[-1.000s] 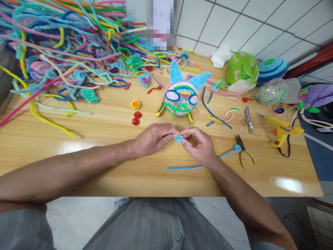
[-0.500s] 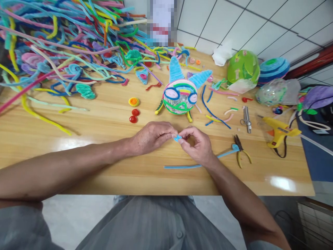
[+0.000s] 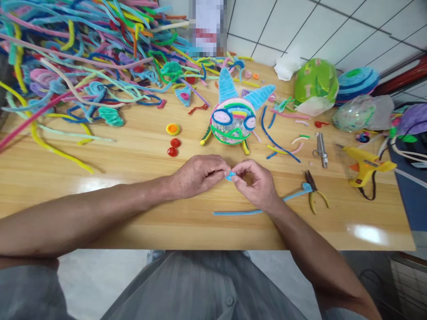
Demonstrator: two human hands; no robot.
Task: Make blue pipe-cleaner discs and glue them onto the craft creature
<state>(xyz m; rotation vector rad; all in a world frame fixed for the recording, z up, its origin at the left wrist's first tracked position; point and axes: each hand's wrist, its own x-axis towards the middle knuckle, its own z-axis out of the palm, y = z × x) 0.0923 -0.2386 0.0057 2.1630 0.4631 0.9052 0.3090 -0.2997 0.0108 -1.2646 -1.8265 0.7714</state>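
Observation:
Between the fingertips of my left hand (image 3: 203,177) and my right hand (image 3: 255,182) is a small piece of light blue pipe cleaner (image 3: 230,176), coiled or bent; its exact shape is partly covered. Both hands pinch it just above the table. Under my right wrist runs a longer blue pipe cleaner (image 3: 236,213), with a curled end by the pliers (image 3: 315,191). Beyond my hands stands a round figure (image 3: 233,126) with two blue pointed ears, blue-rimmed eyes, a green mouth line and yellow-tipped legs.
A big heap of coloured pipe cleaners (image 3: 83,58) covers the back left. Red discs (image 3: 172,151) and a yellow-orange coil (image 3: 172,129) lie left of the figure. At right are scissors (image 3: 321,150), a yellow glue gun (image 3: 367,164) and a green ball-shaped object (image 3: 316,82).
The view has shifted slightly, so things at right sit a little farther right. My hands keep their pinch on the blue piece, with hardly any movement.

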